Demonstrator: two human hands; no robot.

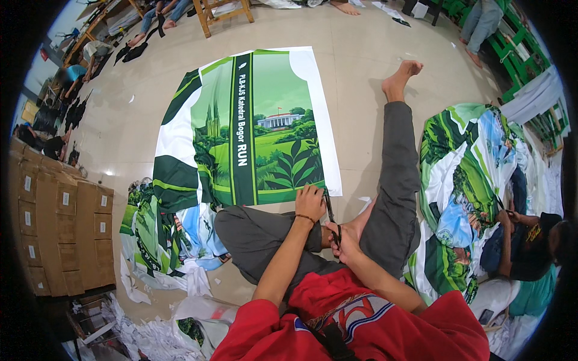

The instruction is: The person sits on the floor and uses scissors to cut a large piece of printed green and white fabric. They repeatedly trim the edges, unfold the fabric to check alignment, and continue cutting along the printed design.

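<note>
A printed green fabric panel point(277, 156) with a white margin lies on the floor before me, its lower edge at my bent knee. My left hand point(308, 204) is closed on that lower edge near its right corner. Just below and right of it, my right hand point(342, 242) grips black-handled scissors point(330, 210), whose blades point up along the fabric's corner beside my left fingers. Whether the blades touch the cloth is hard to tell. More printed pieces point(174, 234) are heaped under the panel at the left.
Stacked cardboard boxes point(63, 222) stand at left. A fabric heap point(451, 198) lies right, beside a seated co-worker point(524, 243) holding a cutting tool. Other people point(75, 78) work along the back, near a wooden stool point(223, 15) and green racks point(506, 48). Scraps point(138, 325) litter the lower left.
</note>
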